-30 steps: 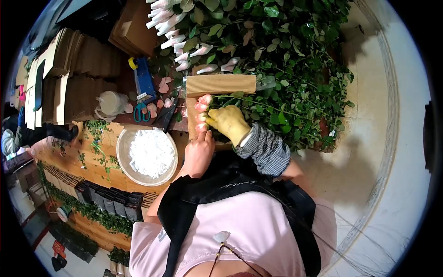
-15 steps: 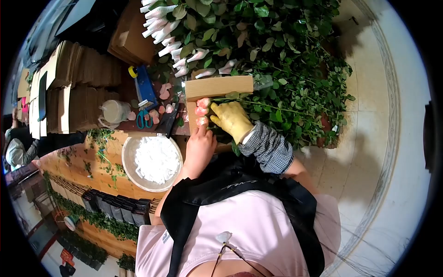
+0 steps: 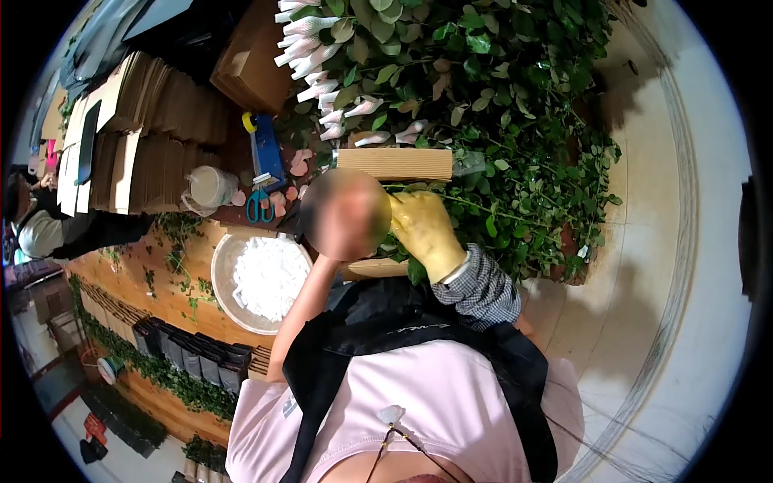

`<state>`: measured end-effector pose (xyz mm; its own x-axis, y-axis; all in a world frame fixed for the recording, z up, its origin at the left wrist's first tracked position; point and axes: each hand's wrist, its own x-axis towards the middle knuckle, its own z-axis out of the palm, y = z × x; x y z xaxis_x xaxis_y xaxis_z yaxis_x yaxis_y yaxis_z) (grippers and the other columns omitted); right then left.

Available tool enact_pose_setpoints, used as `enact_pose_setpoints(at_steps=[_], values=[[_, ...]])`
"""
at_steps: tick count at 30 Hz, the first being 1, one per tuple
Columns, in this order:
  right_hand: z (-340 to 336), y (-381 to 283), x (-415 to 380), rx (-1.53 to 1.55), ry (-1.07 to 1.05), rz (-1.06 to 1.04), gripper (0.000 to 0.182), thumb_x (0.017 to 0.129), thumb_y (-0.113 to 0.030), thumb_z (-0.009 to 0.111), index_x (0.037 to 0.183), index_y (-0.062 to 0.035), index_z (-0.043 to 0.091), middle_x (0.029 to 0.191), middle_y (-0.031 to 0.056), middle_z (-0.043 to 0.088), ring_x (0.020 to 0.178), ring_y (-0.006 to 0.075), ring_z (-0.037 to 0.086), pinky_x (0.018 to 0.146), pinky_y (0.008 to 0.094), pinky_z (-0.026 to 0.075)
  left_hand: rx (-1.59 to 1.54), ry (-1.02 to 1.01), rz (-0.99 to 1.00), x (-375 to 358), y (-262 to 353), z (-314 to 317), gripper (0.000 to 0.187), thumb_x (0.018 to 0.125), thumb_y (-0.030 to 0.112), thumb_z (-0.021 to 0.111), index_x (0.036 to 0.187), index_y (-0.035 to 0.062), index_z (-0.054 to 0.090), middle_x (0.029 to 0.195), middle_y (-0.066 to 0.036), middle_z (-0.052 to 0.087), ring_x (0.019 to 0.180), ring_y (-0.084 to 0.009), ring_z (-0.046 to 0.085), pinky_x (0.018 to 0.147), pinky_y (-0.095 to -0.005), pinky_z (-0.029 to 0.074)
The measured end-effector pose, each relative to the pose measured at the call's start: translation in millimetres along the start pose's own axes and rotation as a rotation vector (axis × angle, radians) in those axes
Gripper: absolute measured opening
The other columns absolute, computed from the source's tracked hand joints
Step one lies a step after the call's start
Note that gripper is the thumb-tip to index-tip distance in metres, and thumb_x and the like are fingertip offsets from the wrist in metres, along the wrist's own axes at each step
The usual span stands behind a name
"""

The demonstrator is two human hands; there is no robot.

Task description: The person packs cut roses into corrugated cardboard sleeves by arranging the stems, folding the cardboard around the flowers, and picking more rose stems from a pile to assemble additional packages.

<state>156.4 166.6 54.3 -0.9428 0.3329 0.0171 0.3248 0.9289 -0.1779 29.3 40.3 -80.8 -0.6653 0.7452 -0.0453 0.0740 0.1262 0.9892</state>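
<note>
Trailing green, leafy stems [image 3: 485,198] (blooms [image 3: 360,203] blurred)

Yellow glove [image 3: 431,235] (sleeve [image 3: 481,291] checked grey).

Bright light casts soft shadows on the pale tiled floor [image 3: 636,266]; fisheye edges curve into black.

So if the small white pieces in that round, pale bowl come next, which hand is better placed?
Probably the left: the bare left hand, though blurred, is nearer the round, pale bowl of white pieces. The yellow-gloved right hand is farther off, beside green leafy stems.
</note>
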Motion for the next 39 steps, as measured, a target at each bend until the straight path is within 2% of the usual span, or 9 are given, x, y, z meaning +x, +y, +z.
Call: enact_pose_setpoints(at_steps=[8,13,14,15,20,22,24,30,39], values=[[61,10,13,0.388,0.06,-0.011,0.039,0.082,-0.009,0.064,0.121,-0.0071,0.06,0.116,0.013,0.066,0.09,0.0333,0.068,0.078,0.0395,0.056,0.258,-0.029,0.304,-3,1,-7,0.036,0.084,0.02,0.078,0.108,-0.003,0.065,0.103,-0.013,0.057,0.099,-0.0246,0.056,0.083,-0.0327,0.047],[54,1,19,0.204,0.078,0.033,0.033,0.08,-0.006,0.061,0.113,-0.0088,0.065,0.101,0.0108,0.069,0.081,0.0289,0.069,0.068,0.0384,0.055,0.177,-0.175,-0.194,3,63,-12,0.037,0.086,0.023,0.076,0.111,-0.0011,0.065,0.113,-0.015,0.055,0.104,-0.0249,0.056,0.09,-0.0334,0.047],[51,2,19,0.213,0.033,0.043,0.035,0.08,-0.005,0.06,0.114,-0.0097,0.067,0.1,0.0109,0.069,0.078,0.0307,0.069,0.067,0.0395,0.056,0.182,-0.132,-0.201,1,54,-17,0.037,0.086,0.023,0.076,0.111,-0.0011,0.065,0.113,-0.015,0.055,0.104,-0.0249,0.056,0.09,-0.0334,0.047],[47,4,18,0.274,0.096,0.015,0.036,0.081,-0.005,0.06,0.116,-0.0089,0.066,0.102,0.0121,0.069,0.081,0.0318,0.069,0.069,0.0406,0.056,0.257,-0.121,0.283,0,36,-28,0.04,0.09,0.026,0.072,0.119,0.0005,0.061,0.12,-0.015,0.054,0.11,-0.0253,0.055,0.094,-0.0339,0.046],[1,12,-8,0.443,0.121,0.022,0.038,0.086,-0.001,0.06,0.124,-0.0024,0.061,0.12,0.0221,0.064,0.108,0.0389,0.063,0.092,0.0434,0.051,0.206,-0.103,-0.056,2,50,-155,0.037,0.096,0.023,0.065,0.124,0.0003,0.059,0.111,-0.011,0.067,0.101,-0.0187,0.064,0.087,-0.0287,0.051],[-13,14,-20,0.343,0.14,0.036,0.039,0.085,-0.004,0.061,0.124,-0.0021,0.06,0.118,0.019,0.065,0.101,0.0385,0.063,0.09,0.0438,0.052,0.517,0.285,-0.032,20,119,-208,0.02,0.091,0.011,0.068,0.11,0.0029,0.068,0.101,-0.008,0.071,0.091,-0.0168,0.067,0.079,-0.0305,0.054],[-22,13,-28,0.373,0.08,0.101,0.039,0.087,-0.001,0.061,0.127,-0.0024,0.059,0.119,0.0201,0.065,0.108,0.0374,0.062,0.094,0.0433,0.049,0.809,0.617,0.384,47,148,-278,0.019,0.087,0.008,0.068,0.106,0.0037,0.069,0.1,-0.012,0.071,0.086,-0.0224,0.069,0.078,-0.0316,0.055],[-25,-7,-36,0.389,0.137,0.104,0.04,0.086,-0.002,0.062,0.126,-0.0031,0.06,0.117,0.0187,0.065,0.106,0.0363,0.062,0.092,0.0437,0.049,1.213,0.512,-0.307,105,175,-390,0.077,0.078,0.049,0.077,0.134,0.0005,0.053,0.117,-0.021,0.066,0.112,-0.0334,0.062,0.093,-0.0421,0.051],[-14,-15,-50,0.295,0.125,0.161,0.041,0.085,-0.009,0.063,0.126,-0.0045,0.06,0.116,0.0155,0.065,0.104,0.0354,0.061,0.092,0.0441,0.049,1.407,0.586,-0.2,87,190,-382,0.068,0.077,0.041,0.077,0.126,-0.0011,0.056,0.11,-0.027,0.065,0.106,-0.0395,0.062,0.092,-0.0447,0.05]])
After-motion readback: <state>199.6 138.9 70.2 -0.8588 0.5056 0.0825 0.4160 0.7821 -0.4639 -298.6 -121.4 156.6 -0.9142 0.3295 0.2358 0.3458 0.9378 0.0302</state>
